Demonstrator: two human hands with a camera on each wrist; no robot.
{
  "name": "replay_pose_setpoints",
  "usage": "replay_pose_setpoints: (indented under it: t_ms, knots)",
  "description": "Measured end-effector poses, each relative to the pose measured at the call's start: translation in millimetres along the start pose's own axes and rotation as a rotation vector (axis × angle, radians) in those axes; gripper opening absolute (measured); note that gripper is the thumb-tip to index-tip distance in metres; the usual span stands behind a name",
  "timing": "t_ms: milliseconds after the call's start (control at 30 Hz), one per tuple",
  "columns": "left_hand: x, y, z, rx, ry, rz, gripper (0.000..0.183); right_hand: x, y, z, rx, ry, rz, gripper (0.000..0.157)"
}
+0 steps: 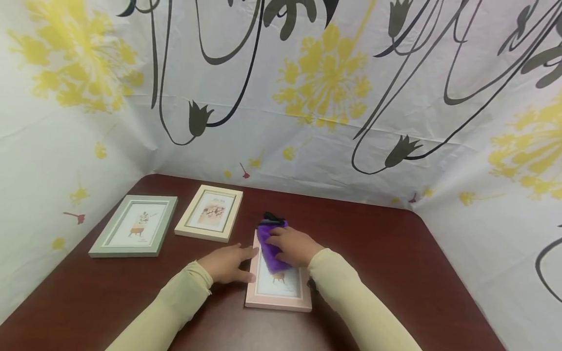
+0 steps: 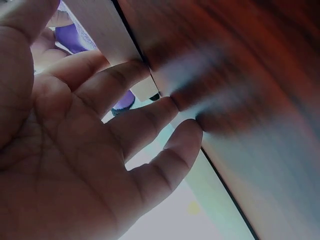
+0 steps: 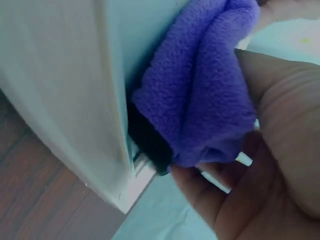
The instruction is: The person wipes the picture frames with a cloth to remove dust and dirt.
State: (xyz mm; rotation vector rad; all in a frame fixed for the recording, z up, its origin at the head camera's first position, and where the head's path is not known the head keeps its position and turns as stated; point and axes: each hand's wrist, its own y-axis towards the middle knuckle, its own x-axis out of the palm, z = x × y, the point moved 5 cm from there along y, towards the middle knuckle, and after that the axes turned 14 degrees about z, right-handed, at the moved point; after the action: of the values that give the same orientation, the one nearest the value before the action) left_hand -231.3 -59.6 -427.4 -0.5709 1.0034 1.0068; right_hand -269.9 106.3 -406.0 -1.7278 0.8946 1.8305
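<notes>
A pink picture frame [image 1: 277, 302] lies flat on the dark red-brown table, with a white mat and a small print partly covered. On its glass is a purple plush cloth [image 1: 271, 251] with a black edge, pressed there by my right hand [image 1: 297, 247]. The right wrist view shows thumb and fingers gripping the bunched cloth [image 3: 200, 85] close to the frame's raised border. My left hand [image 1: 226, 264] rests against the frame's left side. In the left wrist view its slightly bent fingers touch the frame's side edge and the tabletop.
To the left lie a green picture frame [image 1: 125, 254] and a cream picture frame [image 1: 202, 236], both face up on the table [image 1: 373, 229]. A white sheet [image 1: 246, 161] with yellow flowers and dark stems hangs around the table's back and sides.
</notes>
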Motion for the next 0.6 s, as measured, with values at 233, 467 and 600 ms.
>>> replay_pose_setpoints:
  t_ms: [233,467,600]
  knots:
    - [-1.6,-2.9,1.4,-0.029,-0.006,0.013,0.076,-10.7,-22.9,19.3,0.131,-0.032,0.002,0.036]
    - [-0.4,-2.6,2.1,-0.041,-0.016,0.017,0.075,-16.1,-37.0,30.9,0.222,0.038,0.05,0.027]
    - [-0.5,-0.8,2.3,-0.048,-0.015,0.015,0.075,-19.2,-47.7,43.4,0.252,0.165,0.16,0.023]
